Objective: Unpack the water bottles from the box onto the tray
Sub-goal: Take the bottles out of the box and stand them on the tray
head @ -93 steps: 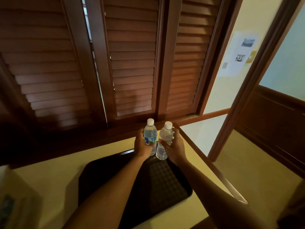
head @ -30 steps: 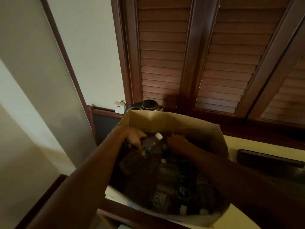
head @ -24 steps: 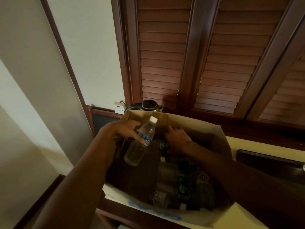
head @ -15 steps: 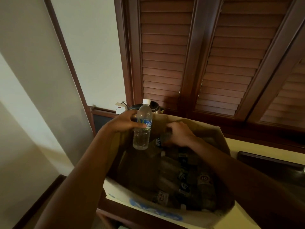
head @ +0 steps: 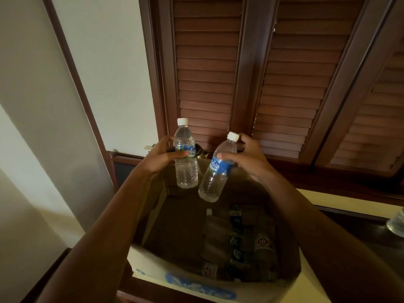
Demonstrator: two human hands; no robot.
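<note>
My left hand grips a clear water bottle with a white cap and blue label, held upright above the open cardboard box. My right hand holds a second water bottle near its neck, tilted with the base toward the left. Both bottles hang over the box's far side. Several more bottles lie packed in the dark bottom of the box. The dark tray shows at the right edge, with part of a bottle standing on it.
The box sits on a cream table with a dark wooden edge. Brown louvred shutters fill the wall behind. A dark kettle and a white socket sit behind the box. A pale wall stands at the left.
My left hand has raised its bottle higher above the box. My right hand, which was down inside the box, has come up holding a second bottle.
</note>
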